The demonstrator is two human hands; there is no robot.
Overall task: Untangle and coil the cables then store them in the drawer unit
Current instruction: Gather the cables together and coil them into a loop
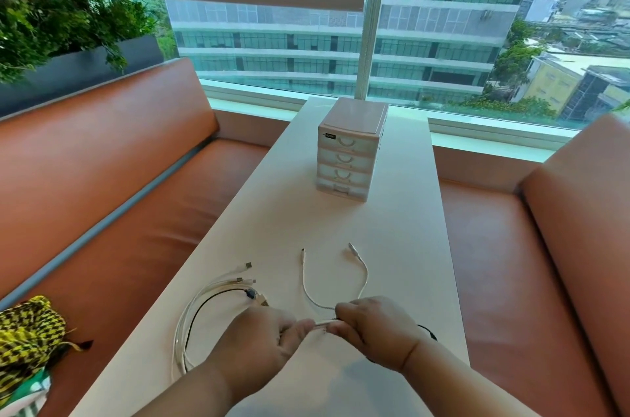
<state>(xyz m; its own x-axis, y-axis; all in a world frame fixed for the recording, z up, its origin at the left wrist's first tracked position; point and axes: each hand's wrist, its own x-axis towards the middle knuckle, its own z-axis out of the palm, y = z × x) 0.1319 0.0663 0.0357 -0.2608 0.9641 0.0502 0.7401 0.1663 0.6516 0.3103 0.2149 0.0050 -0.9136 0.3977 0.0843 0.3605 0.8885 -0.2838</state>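
Cables first: one bundle (218, 300) of several white leads and one black lead, looped on the near left of the counter (392, 246), with a cluster of plug ends fanned toward its middle; one short white cable (306, 283) curving in a U near the centre, both plug ends pointing away. Two hands, side by side and nearly touching: left hand (262, 334) pinching one end of a white lead, right hand (371, 328) clenched on the same lead just beside it, at the bottom of the U. Black strand (428, 331) peeking out behind the right wrist.

One drawer unit (351, 150), pale, standing upright well beyond the cables toward the window end of the counter. Four drawers stacked, all closed; contents impossible to tell.

Long white counter, flanked by two orange-brown benches (112, 184). One yellow-and-black patterned bag (27, 334) on the left bench. One planter of green foliage (68, 24) behind the backrest. Large window (443, 24) ahead, blind half lowered, office blocks and rooftops outside.
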